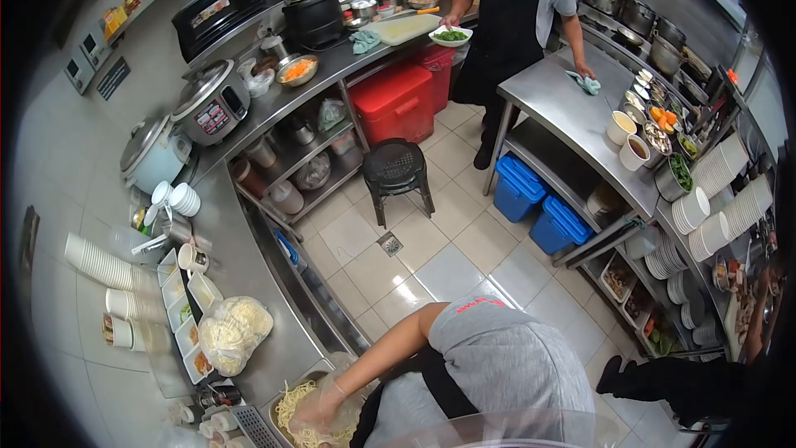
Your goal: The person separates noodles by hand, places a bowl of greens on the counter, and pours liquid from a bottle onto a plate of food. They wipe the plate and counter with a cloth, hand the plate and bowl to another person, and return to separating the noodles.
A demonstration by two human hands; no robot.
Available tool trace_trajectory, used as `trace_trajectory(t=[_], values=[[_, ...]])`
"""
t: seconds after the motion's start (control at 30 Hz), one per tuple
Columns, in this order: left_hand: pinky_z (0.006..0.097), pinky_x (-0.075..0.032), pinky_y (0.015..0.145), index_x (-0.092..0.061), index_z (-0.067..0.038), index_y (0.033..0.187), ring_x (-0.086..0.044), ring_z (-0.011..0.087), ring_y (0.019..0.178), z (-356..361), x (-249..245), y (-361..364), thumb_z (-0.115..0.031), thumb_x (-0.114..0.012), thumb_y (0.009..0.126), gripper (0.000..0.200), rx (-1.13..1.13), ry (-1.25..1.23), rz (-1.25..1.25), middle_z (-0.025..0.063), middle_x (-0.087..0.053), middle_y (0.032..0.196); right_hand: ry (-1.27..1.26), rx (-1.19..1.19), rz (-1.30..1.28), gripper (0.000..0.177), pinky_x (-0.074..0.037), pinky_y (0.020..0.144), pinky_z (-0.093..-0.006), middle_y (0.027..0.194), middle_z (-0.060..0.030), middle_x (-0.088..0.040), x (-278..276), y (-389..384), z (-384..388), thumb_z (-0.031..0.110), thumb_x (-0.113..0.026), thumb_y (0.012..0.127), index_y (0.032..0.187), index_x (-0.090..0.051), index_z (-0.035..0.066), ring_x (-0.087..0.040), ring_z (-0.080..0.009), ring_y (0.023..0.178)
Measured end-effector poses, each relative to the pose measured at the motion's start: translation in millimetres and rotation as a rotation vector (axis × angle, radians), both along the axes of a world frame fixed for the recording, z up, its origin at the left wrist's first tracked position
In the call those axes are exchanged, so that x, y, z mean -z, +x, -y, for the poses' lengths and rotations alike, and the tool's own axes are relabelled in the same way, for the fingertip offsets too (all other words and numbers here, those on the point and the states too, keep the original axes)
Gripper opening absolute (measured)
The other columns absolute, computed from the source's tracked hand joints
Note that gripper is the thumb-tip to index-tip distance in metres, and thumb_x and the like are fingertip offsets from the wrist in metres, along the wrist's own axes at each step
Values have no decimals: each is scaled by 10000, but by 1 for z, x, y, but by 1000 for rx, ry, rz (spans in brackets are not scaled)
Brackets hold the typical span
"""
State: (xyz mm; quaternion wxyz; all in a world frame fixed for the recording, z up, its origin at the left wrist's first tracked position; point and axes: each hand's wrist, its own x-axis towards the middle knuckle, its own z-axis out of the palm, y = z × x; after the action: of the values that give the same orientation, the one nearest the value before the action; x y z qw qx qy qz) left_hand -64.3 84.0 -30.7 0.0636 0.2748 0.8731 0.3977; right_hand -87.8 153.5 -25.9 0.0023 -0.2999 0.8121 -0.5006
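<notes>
The right grip [317, 409] touches noodles [290, 403]; how far closed, I cannot tell.

At the bottom of the frame, a hand [317, 411] is in the noodles [288, 408]. At the top, a person [507, 25] holds a white bowl [453, 44] of greens [450, 35].

Place: food-service kitchen, by its fittings
Steel counter [235, 236]: lined with rice cookers [214, 104] and a black soup pot [315, 20]
Cookware: big metal pots [637, 17] along the wall
Serving stock: stacked white bowls [720, 168], piled plates [664, 259]
Workwear: black apron [507, 15] over grey shirt [557, 2]
Floor [448, 236]: pale tiles with a metal drain [390, 243]
</notes>
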Motion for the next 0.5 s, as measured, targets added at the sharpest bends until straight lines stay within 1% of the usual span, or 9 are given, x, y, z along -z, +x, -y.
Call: trace_trajectory(t=[0.1, 0.2, 0.3, 0.37, 0.4, 0.43, 0.47, 0.5], values=[[413, -339, 1002, -383, 3, 1325, -446, 382, 1166, 14, 0, 0, -219, -801, 612, 857, -34, -1, -9, 240, -450, 1279, 184, 95, -51, 396, -467, 747, -443, 927, -167, -588, 14, 0, 7, 160, -658, 666, 1035, -548, 64, -574, -358, 898], [415, -336, 1007, -380, 3, 1328, -443, 386, 1172, 35, 0, 0, -218, -804, 610, 863, -83, 5, -24, 243, -447, 1285, 168, 161, -251, 259, -475, 736, -412, 936, -152, -573, 37, 7, 27, 141, -574, 753, 997, -547, 59, -570, -351, 890], [418, -333, 1012, -378, 3, 1331, -441, 389, 1177, 70, -1, 6, -218, -806, 608, 869, -155, 6, -43, 246, -444, 1291, 178, 270, -169, 203, -476, 729, -385, 935, -141, -567, 46, 18, 45, 135, -490, 813, 990, -550, 54, -568, -325, 889], [420, -331, 1015, -376, 3, 1333, -439, 392, 1181, 101, -7, 16, -217, -808, 607, 873, -216, -6, -73, 248, -442, 1295, 209, 261, -289, 236, -473, 750, -384, 950, -131, -573, 45, 18, 40, 158, -477, 827, 1016, -558, 42, -562, -298, 896], [421, -330, 1017, -376, 3, 1334, -438, 393, 1182, 116, -12, 22, -217, -809, 607, 875, -233, -13, -91, 249, -441, 1297, 205, 289, -250, 268, -463, 798, -397, 993, -138, -579, 32, 22, 27, 162, -451, 851, 1059, -561, 32, -557, -296, 945], [422, -330, 1019, -375, 3, 1335, -437, 394, 1184, 127, -21, 28, -217, -810, 606, 877, -222, -35, -114, 250, -440, 1299, 211, 245, -133, 302, -446, 849, -419, 1061, -170, -575, 41, 14, 24, 152, -440, 855, 1093, -554, 5, -553, -322, 990], [423, -329, 1020, -374, 3, 1336, -436, 395, 1186, 135, -33, 34, -217, -810, 606, 879, -212, -64, -135, 251, -439, 1301, 290, 188, 66, 336, -430, 884, -436, 1104, -196, -569, 32, 6, 18, 145, -432, 847, 1123, -539, -14, -546, -344, 1030], [424, -328, 1022, -373, 3, 1337, -435, 397, 1188, 140, -48, 39, -217, -811, 605, 881, -199, -104, -148, 252, -438, 1303, 382, 170, 138, 363, -425, 897, -439, 1112, -204, -571, 18, 6, 11, 137, -442, 825, 1142, -531, -15, -546, -351, 1040]])
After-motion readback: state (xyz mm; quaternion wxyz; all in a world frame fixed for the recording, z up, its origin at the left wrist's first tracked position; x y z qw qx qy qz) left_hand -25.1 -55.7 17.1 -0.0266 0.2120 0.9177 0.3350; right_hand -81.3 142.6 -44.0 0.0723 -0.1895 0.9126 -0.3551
